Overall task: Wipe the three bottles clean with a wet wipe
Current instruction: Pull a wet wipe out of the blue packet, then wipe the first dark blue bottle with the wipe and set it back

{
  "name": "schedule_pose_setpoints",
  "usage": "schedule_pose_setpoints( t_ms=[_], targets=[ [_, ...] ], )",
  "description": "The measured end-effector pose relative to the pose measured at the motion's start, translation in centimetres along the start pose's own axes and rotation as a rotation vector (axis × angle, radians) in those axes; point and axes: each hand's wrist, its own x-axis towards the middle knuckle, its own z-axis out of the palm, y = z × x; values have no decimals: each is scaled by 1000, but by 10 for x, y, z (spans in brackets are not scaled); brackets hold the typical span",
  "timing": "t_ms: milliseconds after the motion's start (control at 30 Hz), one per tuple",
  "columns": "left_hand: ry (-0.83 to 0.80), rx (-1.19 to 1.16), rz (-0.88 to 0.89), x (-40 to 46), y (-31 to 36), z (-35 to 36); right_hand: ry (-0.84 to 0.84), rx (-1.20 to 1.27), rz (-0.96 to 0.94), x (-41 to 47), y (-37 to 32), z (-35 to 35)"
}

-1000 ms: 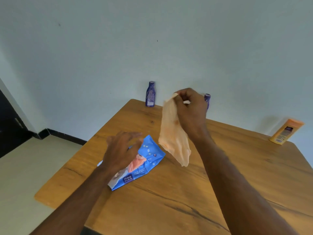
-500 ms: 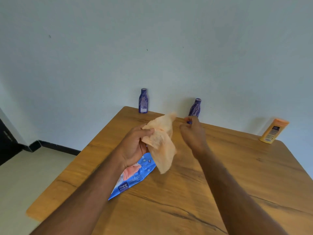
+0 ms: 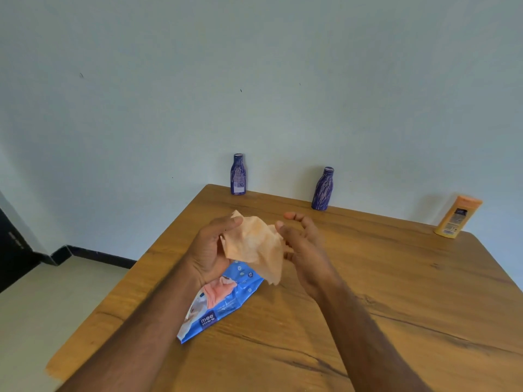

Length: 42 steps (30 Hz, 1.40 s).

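Both hands are raised above the middle of the wooden desk [image 3: 396, 278] with a crumpled, pale orange wet wipe [image 3: 254, 244] between them. The left hand [image 3: 210, 250] grasps the wipe's left side, thumb curled over the top edge and fingers behind it. The right hand [image 3: 302, 244] touches the wipe's right edge with loosely bent fingers; whether it pinches the cloth or only rests against it I cannot tell, as the contact is hidden behind the palm. The wipe's lower corner hangs down over a blue wipes packet [image 3: 220, 301], which lies flat on the desk toward the left edge, partly under the left wrist.

Three bottles stand along the far edge of the desk, against the wall. A dark blue bottle [image 3: 238, 174] is upright at the far left corner, a second dark blue bottle [image 3: 323, 189] upright near the middle of that edge, and an orange bottle [image 3: 457, 217] at the far right corner, tilted and leaning back on the wall. All three are well apart from the hands.
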Motion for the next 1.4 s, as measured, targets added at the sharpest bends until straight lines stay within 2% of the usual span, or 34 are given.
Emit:
schedule_pose_setpoints(
  t_ms=[133, 267, 367, 433, 500, 567, 700, 800, 867, 967, 1100, 1267, 1400],
  targets=[
    [61, 138, 59, -1, 11, 3, -62, -14, -148, 7, -13, 0],
    [110, 185, 67, 7, 22, 2, -108, 4, -170, 12, -18, -3],
    [68, 337, 22, 13, 28, 3, -148, -13, -161, 13, -27, -7],
    [121, 441, 78, 18, 28, 6, -140, -40, -177, 15, -31, -12],
    [225, 615, 178, 25, 29, 7, -68, -168, -208, 20, -32, -19],
    [258, 784, 263, 30, 31, 5, -17, -307, -217, 23, -35, -24],
    [164, 1043, 223, 39, 38, 3, -9, -562, -223, 26, -43, -23],
    [108, 1347, 310, 44, 45, 9, 23, -795, -277, 31, -44, -22],
    [86, 1356, 352, 50, 52, 9, 27, -839, -277, 34, -45, -22],
    [74, 1177, 257, 61, 63, -1, 1, -778, -243, 37, -52, -22],
    [-98, 1039, 141, 69, 76, 1, -243, -519, -94, 50, -57, -19],
    [-195, 1067, 52, 83, 90, -2, -311, -605, -125, 65, -56, 1],
    [-206, 1093, -5, 102, 95, -14, -336, -671, -89, 82, -57, 10]
  ],
)
